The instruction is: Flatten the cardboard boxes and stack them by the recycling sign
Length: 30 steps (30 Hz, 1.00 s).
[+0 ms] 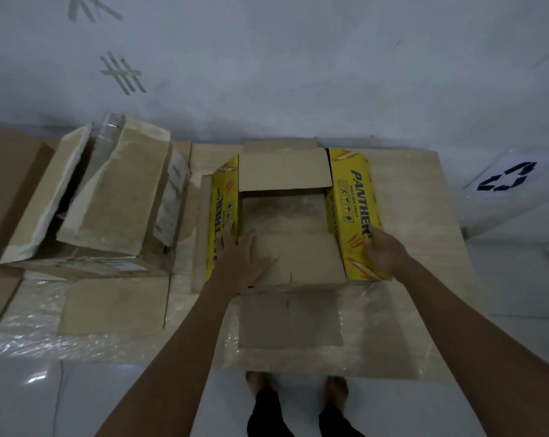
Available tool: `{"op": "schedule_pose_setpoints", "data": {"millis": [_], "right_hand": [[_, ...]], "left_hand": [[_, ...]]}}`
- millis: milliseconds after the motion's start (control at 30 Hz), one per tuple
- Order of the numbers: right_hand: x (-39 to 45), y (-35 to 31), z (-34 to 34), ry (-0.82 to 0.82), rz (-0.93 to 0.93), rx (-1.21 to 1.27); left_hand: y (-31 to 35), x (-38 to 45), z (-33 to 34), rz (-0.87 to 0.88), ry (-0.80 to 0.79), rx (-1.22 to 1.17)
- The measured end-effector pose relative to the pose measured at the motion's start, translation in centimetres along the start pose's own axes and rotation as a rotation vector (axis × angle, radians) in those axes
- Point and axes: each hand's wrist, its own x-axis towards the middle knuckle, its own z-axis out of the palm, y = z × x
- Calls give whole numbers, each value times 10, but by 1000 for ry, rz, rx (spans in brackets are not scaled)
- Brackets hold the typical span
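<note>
One yellow box (352, 197): left grip (241, 260) spread flat on its flap, right grip (385, 250) clamping its side.

Left hand (241, 258) flat, fingers (226, 240) spread; right hand (385, 250) gripping box (348, 190) edge; both arms outstretched.

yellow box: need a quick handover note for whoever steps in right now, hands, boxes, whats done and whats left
Left hand presses flat on the near flap of the yellow box; right hand grips its right side.
The yellow box sits on flat cardboard, left of the recycling sign.
Brown box, further left, stands open, not flattened.
Left: flatten both, stack by the sign.
</note>
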Motion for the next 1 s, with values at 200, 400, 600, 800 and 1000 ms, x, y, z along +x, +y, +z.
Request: {"op": "schedule_pose_setpoints", "data": {"millis": [200, 400, 600, 800, 1000], "right_hand": [[20, -25, -11, 109, 12, -29], [41, -78, -40, 253, -254, -240], [90, -129, -46, 141, -696, -679], [111, -142, -4, 22, -826, -810], [100, -142, -21, 197, -925, -792]], "left_hand": [[3, -3, -32, 88, 108, -308], [10, -30, -43, 128, 177, -650], [16, -63, -32, 85, 374, -750], [30, -94, -12, -65, 624, -865], [29, -102, -2, -244, 927, -881]]}}
